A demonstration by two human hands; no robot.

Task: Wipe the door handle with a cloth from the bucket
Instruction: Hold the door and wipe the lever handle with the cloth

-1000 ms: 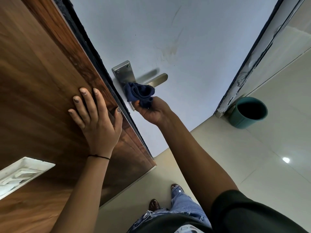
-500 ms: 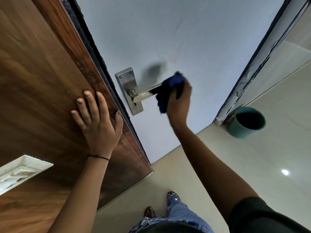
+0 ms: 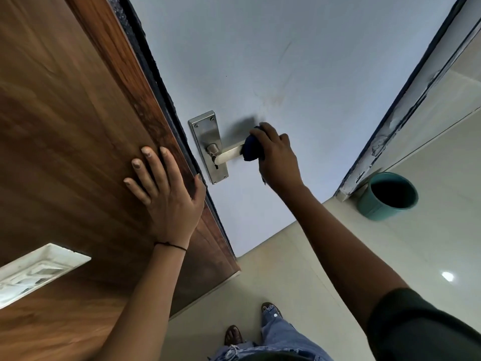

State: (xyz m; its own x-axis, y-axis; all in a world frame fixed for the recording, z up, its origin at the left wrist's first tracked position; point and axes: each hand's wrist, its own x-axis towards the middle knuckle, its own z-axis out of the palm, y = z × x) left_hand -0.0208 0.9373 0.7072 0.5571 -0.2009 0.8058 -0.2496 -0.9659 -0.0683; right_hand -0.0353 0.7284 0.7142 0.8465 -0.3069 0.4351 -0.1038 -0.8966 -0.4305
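A steel lever door handle (image 3: 227, 154) on its back plate (image 3: 207, 136) is fixed to the pale blue-grey door (image 3: 286, 61). My right hand (image 3: 277, 152) is closed around a dark blue cloth (image 3: 251, 149), wrapping it over the outer end of the lever; that end is hidden. My left hand (image 3: 166, 194) lies flat with fingers spread on the brown wooden panel (image 3: 65, 126) left of the door edge, holding nothing. A teal bucket (image 3: 387, 196) stands on the floor at the right, by the door frame.
Cream floor tiles (image 3: 390, 256) spread below and to the right. A white switch plate (image 3: 33, 272) sits on the wood panel at lower left. My feet and jeans (image 3: 273, 334) are at the bottom. The dark door frame (image 3: 406, 100) runs up the right side.
My right hand carried the cloth from the base of the lever near the plate out along it to its far end. My left hand stayed flat on the wood.
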